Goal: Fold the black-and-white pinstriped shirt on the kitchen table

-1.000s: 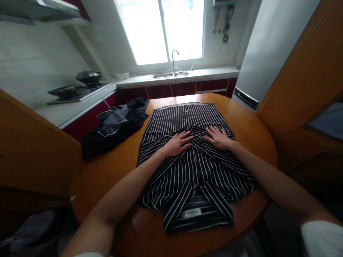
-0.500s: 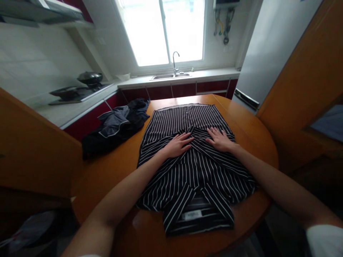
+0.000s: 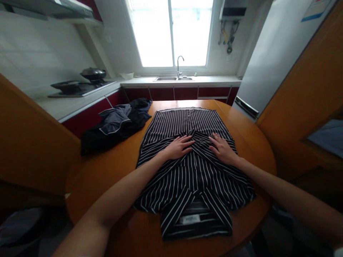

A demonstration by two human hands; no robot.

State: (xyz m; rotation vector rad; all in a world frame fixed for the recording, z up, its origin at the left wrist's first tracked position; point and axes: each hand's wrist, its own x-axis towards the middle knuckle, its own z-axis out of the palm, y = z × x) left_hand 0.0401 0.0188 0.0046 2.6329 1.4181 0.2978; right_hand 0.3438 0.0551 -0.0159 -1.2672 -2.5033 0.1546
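A black shirt with white stripes lies spread on the round wooden table, its collar toward me and its hem at the far side. Both sleeves are folded inward across the front and come together near the middle. My left hand rests on the left sleeve, fingers spread and pointing right. On the other sleeve lies my right hand, flat with its fingers apart. Neither hand grips the cloth. A white label shows inside the collar.
A heap of dark clothes sits at the table's left edge. Beyond the table are a counter with a sink, a stove with a lidded pan, and a refrigerator at the right.
My right hand has slid slightly toward me and right over the sleeve. My left hand stays nearly where it was on the shirt. The camera view has tilted slightly upward.
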